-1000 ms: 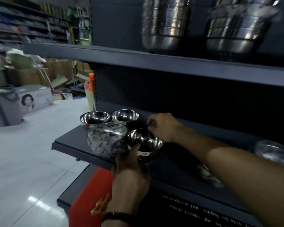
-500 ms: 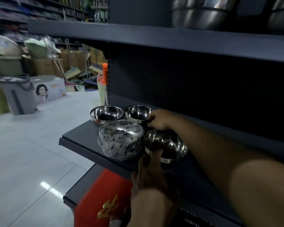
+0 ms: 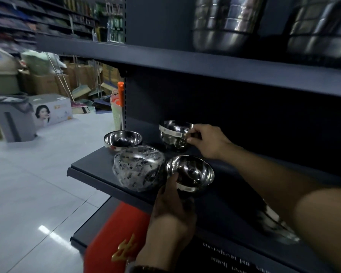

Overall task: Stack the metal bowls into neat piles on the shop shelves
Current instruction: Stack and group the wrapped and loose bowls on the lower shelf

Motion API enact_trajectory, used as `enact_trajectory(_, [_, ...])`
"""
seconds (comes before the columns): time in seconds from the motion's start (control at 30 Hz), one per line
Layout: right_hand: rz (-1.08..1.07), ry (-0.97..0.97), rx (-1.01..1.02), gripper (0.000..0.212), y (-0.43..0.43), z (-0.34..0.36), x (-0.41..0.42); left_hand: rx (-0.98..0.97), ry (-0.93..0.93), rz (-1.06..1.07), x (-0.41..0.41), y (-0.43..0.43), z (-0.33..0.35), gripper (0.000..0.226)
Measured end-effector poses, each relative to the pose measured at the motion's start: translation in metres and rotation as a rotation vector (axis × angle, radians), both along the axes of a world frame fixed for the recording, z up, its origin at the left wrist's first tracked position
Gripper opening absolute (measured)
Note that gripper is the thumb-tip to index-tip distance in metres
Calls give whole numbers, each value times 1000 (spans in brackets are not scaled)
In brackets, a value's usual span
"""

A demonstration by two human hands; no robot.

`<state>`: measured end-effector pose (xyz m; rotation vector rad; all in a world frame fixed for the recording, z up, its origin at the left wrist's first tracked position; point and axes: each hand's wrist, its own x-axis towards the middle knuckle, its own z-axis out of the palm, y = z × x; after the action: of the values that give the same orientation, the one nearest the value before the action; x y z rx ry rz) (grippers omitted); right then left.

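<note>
early days imo; right hand (image 3: 207,140) pinches the back bowl (image 3: 174,134), left hand (image 3: 173,200) grips the front bowl (image 3: 191,174); nothing's stacked on this shelf (image 3: 95,172) yet

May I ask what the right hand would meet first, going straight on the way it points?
Probably the shiny round steel bowl standing furthest left; the right hand, pinching a labelled steel bowl, points leftward toward it, though depth is unclear.
</note>
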<state>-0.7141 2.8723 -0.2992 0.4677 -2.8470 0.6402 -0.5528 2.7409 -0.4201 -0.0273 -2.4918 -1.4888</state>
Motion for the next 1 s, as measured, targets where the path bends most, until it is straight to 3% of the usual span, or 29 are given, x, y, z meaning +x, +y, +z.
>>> enact_trajectory(0.13, [81,47,19,10,29,22,49,138,-72,44,0,1,-2,78])
enact_trajectory(0.23, [125,31,35,7,47,22,77,269,-25,81,-2,5,-6,74])
enact_trajectory(0.47, [166,22,99,7,59,2,107,184,-23,82,8,7,-5,57])
enact_trajectory(0.73, [147,18,227,14,47,-25,108,123,-68,102,12,12,-1,70])
enact_trajectory(0.9, [109,77,221,23,31,-34,107,118,-109,107,10,14,1,71])
enact_trajectory(1.0, [53,12,163,30,25,-49,110,122,-114,71,13,13,3,75])
